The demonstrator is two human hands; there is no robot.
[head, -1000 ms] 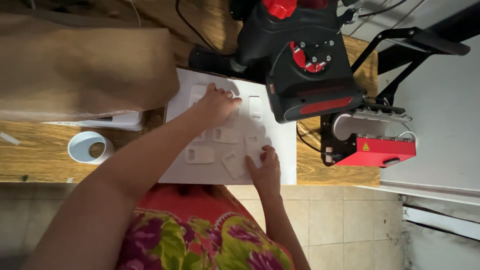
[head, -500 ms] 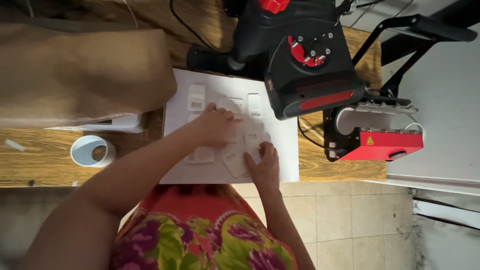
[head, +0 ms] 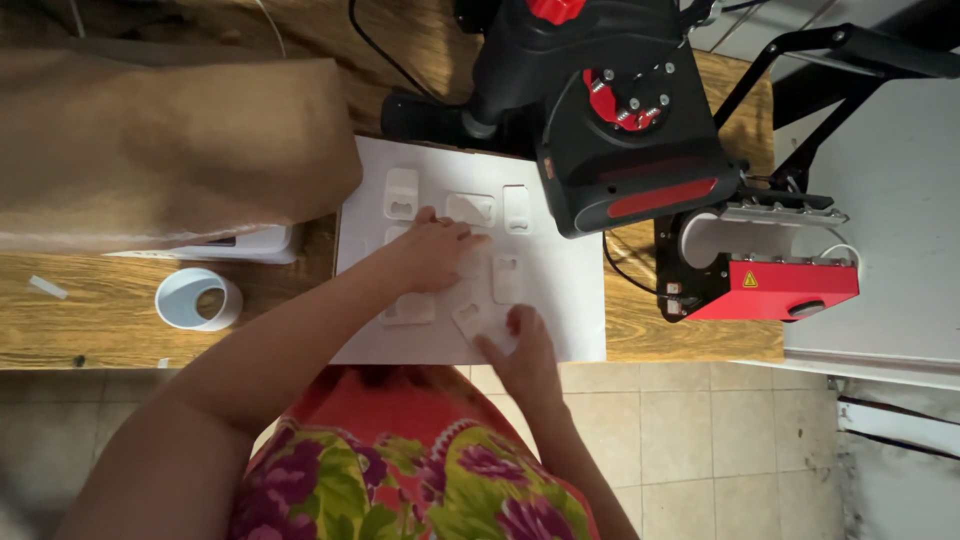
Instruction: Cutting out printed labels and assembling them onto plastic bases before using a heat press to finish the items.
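Several white tags (head: 401, 193) lay on white sheet (head: 560, 290) atop wooden worktop (head: 80, 315); left hand (head: 435, 255) open, flat on tags; right hand (head: 525, 345) open, pressing tag at 6 o'clock.

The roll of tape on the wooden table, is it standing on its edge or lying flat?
Lying flat. The white roll of tape rests on its side face on the wooden table, and its round hole faces up toward the camera.
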